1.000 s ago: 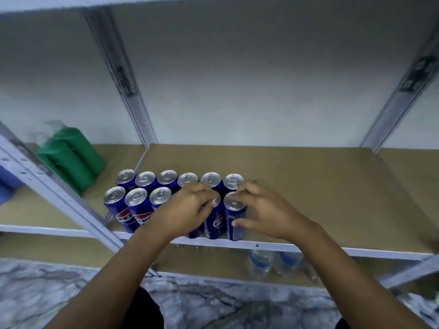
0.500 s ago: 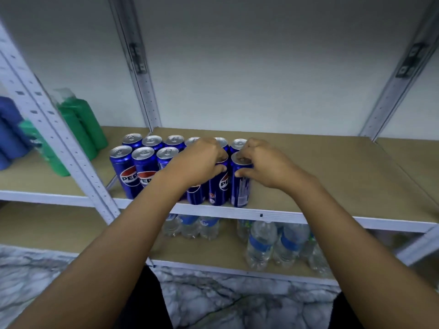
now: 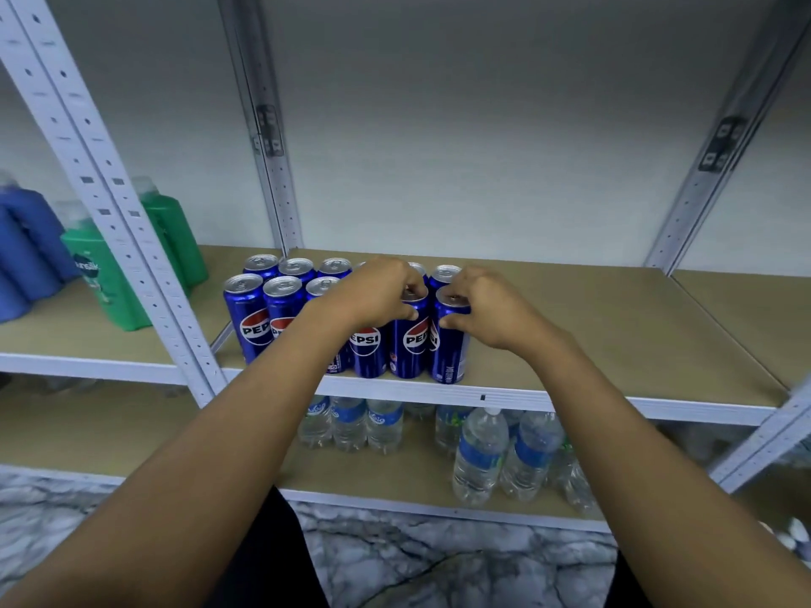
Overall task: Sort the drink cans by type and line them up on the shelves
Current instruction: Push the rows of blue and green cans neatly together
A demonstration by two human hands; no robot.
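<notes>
Several blue Pepsi cans (image 3: 252,320) stand upright in two rows at the left of a tan shelf board (image 3: 614,344). My left hand (image 3: 377,294) grips the top of a front-row Pepsi can (image 3: 410,344). My right hand (image 3: 487,311) grips the rim of the rightmost front can (image 3: 447,357). My left forearm hides part of the front row. The back-row cans (image 3: 296,267) show only their silver tops.
Green bottles (image 3: 98,278) and blue bottles (image 3: 26,247) stand in the left bay behind a white upright post (image 3: 131,239). Water bottles (image 3: 478,458) fill the shelf below. The right part of the can shelf is bare board. Marble floor lies underneath.
The view has tilted down and drawn closer to the shelf. Both hands stay on the two rightmost front cans, gripping them by the top.
</notes>
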